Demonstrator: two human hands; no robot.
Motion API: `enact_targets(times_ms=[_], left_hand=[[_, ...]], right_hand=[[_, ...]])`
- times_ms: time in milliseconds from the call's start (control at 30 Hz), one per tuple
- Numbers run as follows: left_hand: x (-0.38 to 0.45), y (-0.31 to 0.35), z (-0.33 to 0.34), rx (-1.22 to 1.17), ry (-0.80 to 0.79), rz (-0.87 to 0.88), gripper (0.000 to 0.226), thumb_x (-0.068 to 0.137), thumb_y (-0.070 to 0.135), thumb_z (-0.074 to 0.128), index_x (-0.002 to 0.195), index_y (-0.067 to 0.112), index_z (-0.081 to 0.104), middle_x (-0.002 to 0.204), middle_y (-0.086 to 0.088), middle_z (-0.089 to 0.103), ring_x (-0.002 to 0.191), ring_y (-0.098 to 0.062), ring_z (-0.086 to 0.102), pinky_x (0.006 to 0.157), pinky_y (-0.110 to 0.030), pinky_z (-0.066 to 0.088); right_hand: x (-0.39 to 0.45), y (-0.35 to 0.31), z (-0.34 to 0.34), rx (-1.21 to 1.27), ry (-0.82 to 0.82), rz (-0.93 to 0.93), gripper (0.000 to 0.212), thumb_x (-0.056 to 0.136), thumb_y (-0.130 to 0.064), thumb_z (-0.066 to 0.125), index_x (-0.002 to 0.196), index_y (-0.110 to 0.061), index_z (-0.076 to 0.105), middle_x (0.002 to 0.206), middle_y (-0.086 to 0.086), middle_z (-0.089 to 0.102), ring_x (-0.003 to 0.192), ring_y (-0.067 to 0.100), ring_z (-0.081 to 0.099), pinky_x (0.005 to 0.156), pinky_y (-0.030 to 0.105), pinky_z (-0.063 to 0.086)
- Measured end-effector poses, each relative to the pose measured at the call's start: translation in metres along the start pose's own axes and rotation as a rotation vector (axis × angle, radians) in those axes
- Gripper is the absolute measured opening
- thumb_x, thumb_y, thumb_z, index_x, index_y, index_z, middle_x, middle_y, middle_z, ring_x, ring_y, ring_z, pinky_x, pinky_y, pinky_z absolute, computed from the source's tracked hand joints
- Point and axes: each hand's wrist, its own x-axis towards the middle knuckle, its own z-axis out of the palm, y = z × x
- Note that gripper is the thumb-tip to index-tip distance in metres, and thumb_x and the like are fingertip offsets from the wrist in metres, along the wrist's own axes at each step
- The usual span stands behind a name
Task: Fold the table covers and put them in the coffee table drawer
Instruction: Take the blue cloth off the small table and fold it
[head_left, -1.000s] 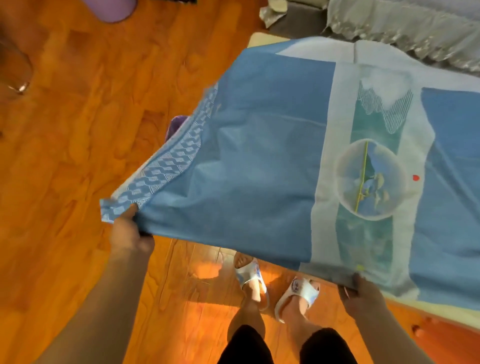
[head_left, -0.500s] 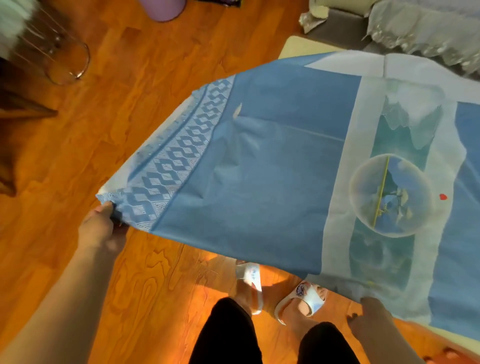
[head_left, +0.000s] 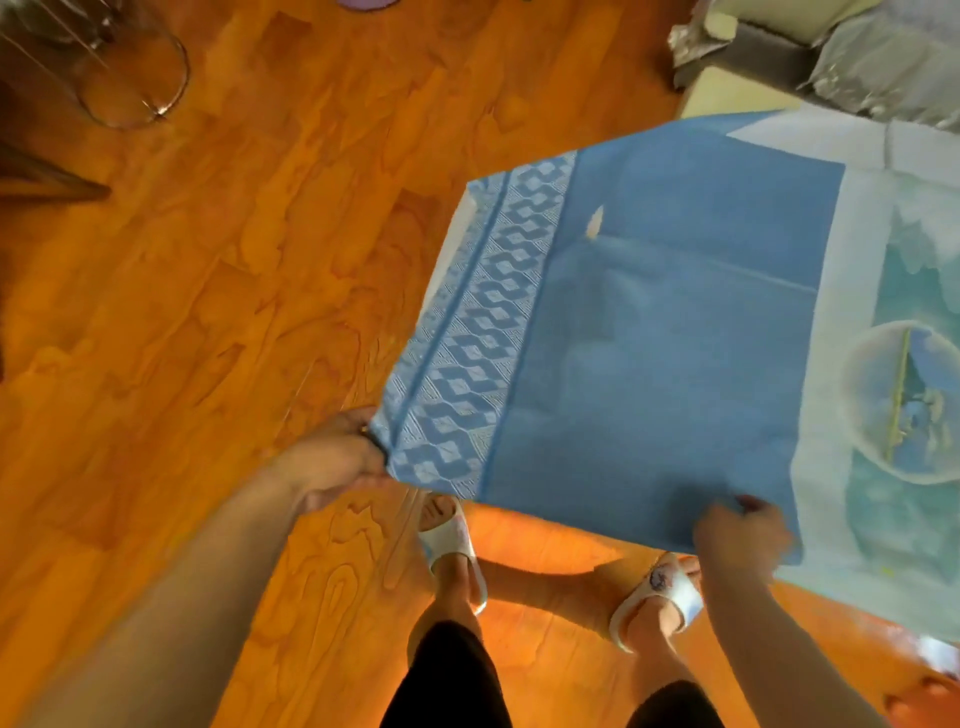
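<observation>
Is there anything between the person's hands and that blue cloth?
No. The left hand pinches the patterned corner of the blue table cover and the right hand grips its near edge directly.

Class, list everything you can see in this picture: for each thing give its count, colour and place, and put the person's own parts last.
table cover: one, blue with a white diamond-pattern border and a pale panel with a round picture, held spread out at centre right
wooden floor: one, orange-brown, under everything
glass object: one, clear, on the floor at top left; what it is I cannot tell
grey covered furniture: one, silver-grey, top right corner
slippers: two, white, on the person's feet at bottom centre
left hand: one, grips the cover's patterned near corner
right hand: one, grips the cover's near edge further right
legs: two, in black clothing, bottom centre
</observation>
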Motion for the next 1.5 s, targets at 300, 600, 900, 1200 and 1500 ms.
enact_targets(times_ms=[300,600,900,1200,1500], left_hand=[[0.002,-0.031,0.012,0.058,0.433,0.261,0.03,0.08,-0.008,0.053,0.073,0.016,0.07,0.056,0.001,0.062,0.051,-0.016,0.043,0.049,-0.026,0.032],[-0.013,-0.035,0.007,0.074,0.375,0.448,0.04,0.092,0.043,0.065,0.076,0.007,0.065,0.067,-0.006,0.067,0.057,-0.019,0.057,0.056,-0.031,0.045],[0.007,-0.031,-0.027,-0.568,0.218,-0.096,0.015,0.097,0.003,0.059,0.111,0.003,0.063,0.116,-0.012,0.07,0.094,-0.018,0.071,0.087,-0.029,0.058],[0.009,-0.01,-0.044,-0.19,0.193,-0.077,0.019,0.098,-0.005,0.053,0.115,-0.005,0.061,0.105,-0.019,0.071,0.088,-0.025,0.068,0.064,-0.029,0.062],[-0.134,0.093,0.016,-0.45,0.072,0.335,0.023,0.103,0.011,0.043,0.099,0.009,0.066,0.089,-0.007,0.077,0.074,-0.018,0.074,0.065,-0.029,0.061]], right_hand=[[-0.048,0.038,0.015,0.76,-0.134,0.588,0.036,0.093,-0.033,0.066,0.122,-0.018,0.05,0.116,0.008,0.052,0.104,0.027,0.057,0.094,0.044,0.051],[-0.017,0.03,0.005,1.455,-0.243,0.63,0.072,0.062,-0.025,0.084,0.131,-0.022,0.064,0.119,0.004,0.073,0.107,0.026,0.072,0.089,0.044,0.057],[0.01,0.058,-0.024,1.397,-0.214,0.717,0.104,0.027,-0.002,0.08,0.129,-0.021,0.064,0.105,0.004,0.077,0.089,0.023,0.075,0.069,0.04,0.057],[0.007,0.043,-0.011,1.27,-0.24,0.763,0.077,0.053,-0.014,0.089,0.125,-0.018,0.06,0.103,0.01,0.071,0.09,0.028,0.067,0.073,0.045,0.054],[-0.026,-0.018,-0.149,1.402,-0.424,0.461,0.062,0.045,-0.015,0.098,0.1,-0.017,0.069,0.09,-0.002,0.079,0.077,0.012,0.076,0.064,0.027,0.061]])
